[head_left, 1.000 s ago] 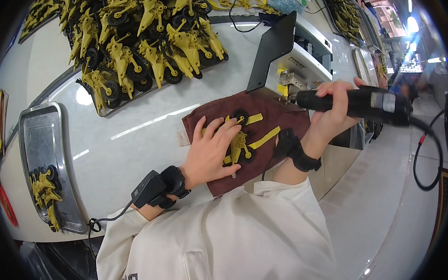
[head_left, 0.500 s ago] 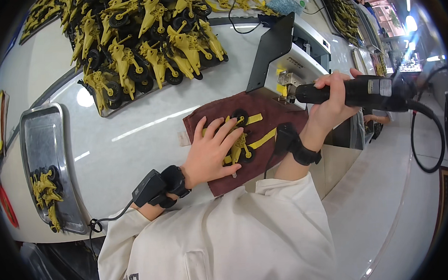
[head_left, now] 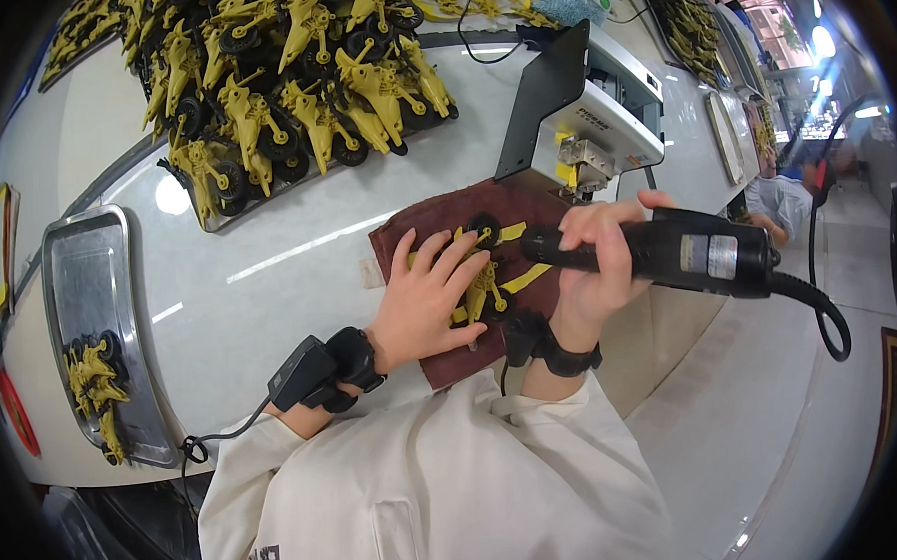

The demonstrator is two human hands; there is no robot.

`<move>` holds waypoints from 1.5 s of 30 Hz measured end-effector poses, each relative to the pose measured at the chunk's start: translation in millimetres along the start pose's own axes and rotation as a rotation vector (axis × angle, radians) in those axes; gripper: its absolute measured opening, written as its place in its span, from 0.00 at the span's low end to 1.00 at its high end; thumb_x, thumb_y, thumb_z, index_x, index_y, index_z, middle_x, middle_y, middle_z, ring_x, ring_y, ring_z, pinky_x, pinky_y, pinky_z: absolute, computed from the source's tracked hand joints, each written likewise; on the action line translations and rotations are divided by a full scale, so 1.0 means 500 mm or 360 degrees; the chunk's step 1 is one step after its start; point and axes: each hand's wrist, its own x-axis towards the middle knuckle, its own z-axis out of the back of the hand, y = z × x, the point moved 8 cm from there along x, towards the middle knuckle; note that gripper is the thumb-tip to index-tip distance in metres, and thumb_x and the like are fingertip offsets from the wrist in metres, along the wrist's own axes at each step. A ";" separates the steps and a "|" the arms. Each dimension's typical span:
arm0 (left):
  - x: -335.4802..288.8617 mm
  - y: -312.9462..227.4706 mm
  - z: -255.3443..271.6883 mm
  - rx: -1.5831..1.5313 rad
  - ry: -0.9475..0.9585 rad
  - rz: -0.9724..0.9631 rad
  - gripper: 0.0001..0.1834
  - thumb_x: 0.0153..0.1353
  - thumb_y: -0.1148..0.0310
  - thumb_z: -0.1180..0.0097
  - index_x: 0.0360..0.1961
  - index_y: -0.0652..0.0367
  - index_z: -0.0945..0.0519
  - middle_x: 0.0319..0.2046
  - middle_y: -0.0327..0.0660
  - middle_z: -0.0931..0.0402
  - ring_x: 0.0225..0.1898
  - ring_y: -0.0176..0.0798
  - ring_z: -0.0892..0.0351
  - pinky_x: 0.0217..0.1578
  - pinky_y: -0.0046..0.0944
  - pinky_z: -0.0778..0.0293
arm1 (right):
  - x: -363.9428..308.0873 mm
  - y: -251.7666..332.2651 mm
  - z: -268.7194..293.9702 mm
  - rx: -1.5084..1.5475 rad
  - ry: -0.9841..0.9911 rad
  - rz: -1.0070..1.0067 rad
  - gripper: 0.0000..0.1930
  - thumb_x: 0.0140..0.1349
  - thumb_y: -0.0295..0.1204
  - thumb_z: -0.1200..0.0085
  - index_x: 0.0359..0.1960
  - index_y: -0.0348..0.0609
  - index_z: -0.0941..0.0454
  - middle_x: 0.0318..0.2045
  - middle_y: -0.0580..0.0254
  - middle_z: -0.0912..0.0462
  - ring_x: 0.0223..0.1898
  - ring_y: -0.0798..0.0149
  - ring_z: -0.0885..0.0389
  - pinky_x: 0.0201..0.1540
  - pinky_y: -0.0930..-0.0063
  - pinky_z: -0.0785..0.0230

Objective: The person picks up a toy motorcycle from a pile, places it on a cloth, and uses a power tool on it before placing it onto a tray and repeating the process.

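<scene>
Yellow wheeled model (head_left: 483,290) on maroon cloth (head_left: 416,221), partly under L hand (head_left: 419,296): fingers spread over it, no clear grasp. R hand (head_left: 600,258) grip closed tight round black corded tool (head_left: 667,248), now swung off boxy machine (head_left: 617,132) to nr the model, so the 2 are close tog. L hand hides part. Metal tray (head_left: 86,266) w/ similar parts at L; pile (head_left: 306,116) beyond.
</scene>
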 end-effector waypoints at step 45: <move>0.009 0.003 0.008 -0.0031 0.0121 0.0098 0.49 0.36 0.51 0.32 0.62 0.54 0.37 0.64 0.47 0.44 0.64 0.54 0.45 0.62 0.62 0.56 | 0.009 -0.096 -0.047 -0.0005 0.0254 -0.0244 0.20 0.52 0.13 0.46 0.45 0.38 0.38 0.24 0.60 0.24 0.22 0.72 0.26 0.28 0.77 0.30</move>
